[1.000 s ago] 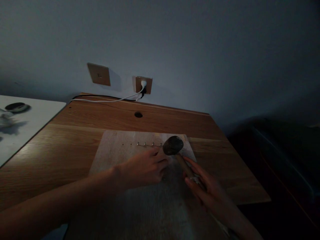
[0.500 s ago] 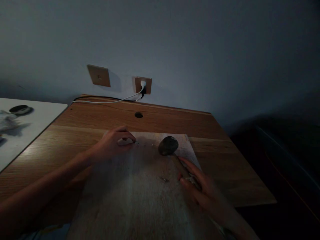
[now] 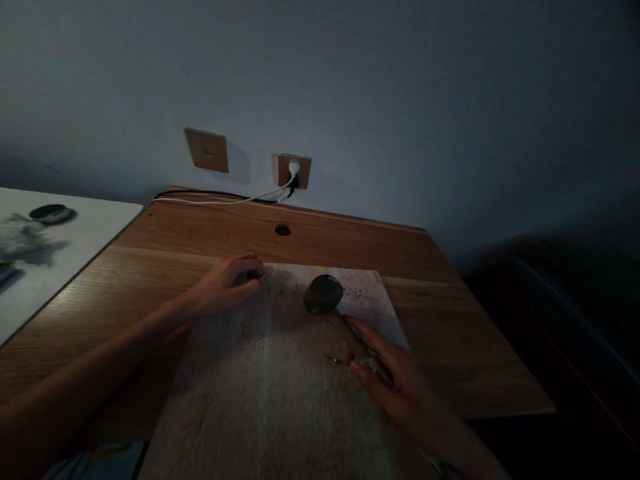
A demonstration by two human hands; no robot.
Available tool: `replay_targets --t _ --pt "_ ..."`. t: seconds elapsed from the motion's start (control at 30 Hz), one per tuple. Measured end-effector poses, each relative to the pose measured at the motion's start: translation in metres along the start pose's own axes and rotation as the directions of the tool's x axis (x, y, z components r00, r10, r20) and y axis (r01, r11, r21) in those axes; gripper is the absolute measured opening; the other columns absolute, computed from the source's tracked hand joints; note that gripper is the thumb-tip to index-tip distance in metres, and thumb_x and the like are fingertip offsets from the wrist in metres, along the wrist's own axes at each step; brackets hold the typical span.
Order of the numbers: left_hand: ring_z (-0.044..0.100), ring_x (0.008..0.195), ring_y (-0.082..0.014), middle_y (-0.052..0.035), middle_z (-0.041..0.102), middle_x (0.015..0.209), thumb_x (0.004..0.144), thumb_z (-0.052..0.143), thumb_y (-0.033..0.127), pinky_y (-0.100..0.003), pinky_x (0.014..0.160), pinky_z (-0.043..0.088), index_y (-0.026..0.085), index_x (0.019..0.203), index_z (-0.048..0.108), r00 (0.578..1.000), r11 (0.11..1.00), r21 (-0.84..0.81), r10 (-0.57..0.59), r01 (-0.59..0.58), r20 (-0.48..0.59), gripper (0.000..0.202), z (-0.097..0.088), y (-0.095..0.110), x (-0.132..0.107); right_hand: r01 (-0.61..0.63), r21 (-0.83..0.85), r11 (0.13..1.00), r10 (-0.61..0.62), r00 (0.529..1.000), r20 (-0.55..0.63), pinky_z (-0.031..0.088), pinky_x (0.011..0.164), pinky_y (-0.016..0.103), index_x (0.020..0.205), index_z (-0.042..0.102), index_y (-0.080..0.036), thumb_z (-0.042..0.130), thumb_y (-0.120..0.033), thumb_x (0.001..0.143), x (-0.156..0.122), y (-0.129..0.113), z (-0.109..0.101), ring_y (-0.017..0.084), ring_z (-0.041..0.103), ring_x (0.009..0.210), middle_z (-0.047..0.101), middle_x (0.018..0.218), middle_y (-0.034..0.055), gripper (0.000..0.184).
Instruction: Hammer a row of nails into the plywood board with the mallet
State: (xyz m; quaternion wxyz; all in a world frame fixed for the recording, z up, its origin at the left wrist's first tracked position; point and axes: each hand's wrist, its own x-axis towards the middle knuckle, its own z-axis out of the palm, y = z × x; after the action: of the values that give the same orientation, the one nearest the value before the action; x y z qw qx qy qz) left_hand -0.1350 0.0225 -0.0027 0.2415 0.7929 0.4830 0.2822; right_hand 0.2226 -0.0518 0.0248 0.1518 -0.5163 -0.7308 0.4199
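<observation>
In my right hand [image 3: 387,373] is a mallet with a round dark head [image 3: 323,295] and a wood-coloured handle, fingers wrapped round the grip. Its head is over the far part of a pale board [image 3: 280,387]. At the board's far left edge, my left hand [image 3: 235,280] pinches a small dark nail-like piece [image 3: 263,274], mostly hidden by the fingertips. Tiny shiny bits [image 3: 295,287] form a rough row across the far part of the board; I cannot tell whether they stand in it. A slender metal piece [image 3: 334,359] lies beside my right fingertips.
The board lies on a wooden desk [image 3: 430,313] with a round cable hole [image 3: 283,229]. Behind it, white and black cables run to a wall socket [image 3: 295,171]. A white table [image 3: 95,220] on the left carries a dark round object [image 3: 51,213] and a crumpled bag [image 3: 20,235].
My left hand has drawn back slightly to the left and away from me. The mallet head has shifted left over the board. The view has turned slightly.
</observation>
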Motion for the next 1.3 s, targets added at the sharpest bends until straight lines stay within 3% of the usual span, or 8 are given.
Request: replay_targets --t 0.17,0.3,0.43,0.67,0.87,0.97,1.17,1.3 --pt "0.057 0.076 -0.0169 -0.0029 0.062 0.083 0.092 0.056 0.040 -0.029 0.068 0.045 0.017 0.084 0.064 0.998 0.977 -0.202 -0.065 0.064 0.002 0.025 -0.001 -0.001 -0.001 -0.011 -0.009 1.000 0.011 1.000 0.012 0.047 0.111 0.057 0.157 0.048 -0.027 0.052 -0.062 0.100 0.001 0.003 0.003 0.032 0.062 0.126 0.067 0.134 0.0130 0.066" --pt "0.061 0.080 -0.0181 -0.0043 0.066 0.085 0.091 0.059 0.042 -0.030 0.074 0.048 0.018 0.082 0.067 0.989 0.901 -0.429 -0.116 0.068 -0.088 0.027 -0.002 -0.003 -0.001 -0.024 0.004 1.000 0.024 1.000 0.005 0.048 0.108 0.058 0.156 0.050 -0.029 0.053 -0.063 0.099 0.001 0.005 0.005 0.033 0.062 0.125 0.066 0.137 0.0119 0.066" --pt "0.062 0.079 -0.0174 -0.0044 0.068 0.084 0.090 0.061 0.041 -0.030 0.074 0.049 0.018 0.082 0.069 0.981 0.870 -0.482 -0.171 0.108 -0.089 0.026 -0.001 -0.004 0.000 -0.025 0.010 1.000 0.025 1.000 0.010 0.045 0.112 0.058 0.156 0.049 -0.030 0.054 -0.061 0.100 0.001 0.008 0.006 0.032 0.059 0.129 0.066 0.137 0.0101 0.065" --pt "0.064 0.080 -0.0180 -0.0051 0.071 0.088 0.093 0.058 0.048 -0.030 0.073 0.051 0.018 0.091 0.073 0.981 0.921 -0.361 -0.183 0.147 -0.069 0.033 0.000 -0.006 -0.001 -0.022 0.004 1.000 0.022 0.999 0.028 0.047 0.110 0.058 0.157 0.047 -0.030 0.053 -0.062 0.100 0.000 0.011 0.005 0.032 0.060 0.129 0.064 0.141 0.0113 0.066" --pt "0.067 0.085 -0.0201 -0.0063 0.072 0.098 0.092 0.064 0.043 -0.031 0.074 0.054 0.018 0.110 0.070 0.987 0.966 -0.226 -0.100 0.128 0.129 0.032 -0.007 -0.012 -0.003 -0.022 -0.010 1.000 0.022 0.999 0.036 0.045 0.113 0.057 0.157 0.047 -0.029 0.051 -0.061 0.101 0.000 0.007 0.004 0.032 0.058 0.132 0.062 0.145 0.0109 0.065" --pt "0.068 0.089 -0.0211 -0.0070 0.071 0.102 0.091 0.061 0.037 -0.031 0.075 0.055 0.018 0.118 0.066 0.985 0.977 -0.197 -0.054 0.086 0.162 0.033 -0.012 -0.015 -0.005 -0.031 -0.021 0.999 0.032 0.999 0.042 0.045 0.113 0.057 0.158 0.047 -0.029 0.051 -0.062 0.101 -0.001 0.008 0.005 0.032 0.058 0.133 0.061 0.146 0.0105 0.066" --pt "0.065 0.114 -0.0236 -0.0098 0.066 0.128 0.094 0.054 0.029 -0.038 0.096 0.055 0.022 0.127 0.061 0.978 0.995 -0.099 0.035 -0.015 0.207 0.035 -0.023 -0.004 -0.012 -0.040 -0.030 0.999 0.041 0.998 0.051 0.040 0.118 0.060 0.159 0.045 -0.030 0.052 -0.063 0.100 -0.002 0.012 0.006 0.032 0.053 0.138 0.061 0.148 0.0092 0.067" --pt "0.061 0.121 -0.0271 -0.0090 0.062 0.134 0.088 0.057 0.028 -0.042 0.104 0.051 0.023 0.127 0.063 0.983 0.984 0.166 0.029 -0.059 0.179 0.039 -0.029 0.002 -0.020 -0.047 -0.035 0.998 0.049 0.997 0.056 0.041 0.117 0.059 0.159 0.045 -0.030 0.050 -0.065 0.100 -0.002 0.013 0.005 0.032 0.054 0.137 0.062 0.145 0.0102 0.069"
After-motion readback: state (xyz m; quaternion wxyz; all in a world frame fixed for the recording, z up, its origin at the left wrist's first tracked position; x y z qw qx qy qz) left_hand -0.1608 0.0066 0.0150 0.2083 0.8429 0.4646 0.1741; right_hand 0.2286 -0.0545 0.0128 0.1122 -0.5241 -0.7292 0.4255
